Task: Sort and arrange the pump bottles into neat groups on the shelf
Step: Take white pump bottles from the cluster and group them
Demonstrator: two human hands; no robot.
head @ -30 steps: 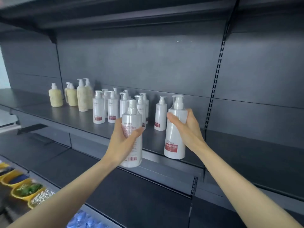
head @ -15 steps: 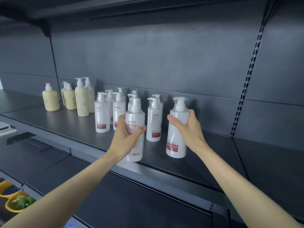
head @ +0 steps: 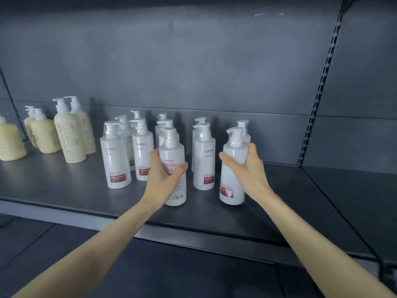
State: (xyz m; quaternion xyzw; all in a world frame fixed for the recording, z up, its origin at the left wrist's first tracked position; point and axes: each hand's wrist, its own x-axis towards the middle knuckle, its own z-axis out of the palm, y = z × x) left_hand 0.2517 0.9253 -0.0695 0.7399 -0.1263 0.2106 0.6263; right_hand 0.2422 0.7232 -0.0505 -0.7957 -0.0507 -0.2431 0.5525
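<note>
My left hand grips a white pump bottle with a red label, upright at the front of the dark shelf. My right hand grips a second white pump bottle to its right, also upright near the shelf surface. Behind them stand several more white pump bottles in short rows. Further left is a group of cream-yellow pump bottles, both tall and squat ones.
The shelf's right part beyond the bottles holds nothing and ends at a slotted upright. A lower dark shelf lies beneath my forearms. The grey back panel rises right behind the bottle rows.
Both hands have carried their bottles further in over the shelf, closer to the white group. The camera has moved closer and turned left, so the bottles look larger.
</note>
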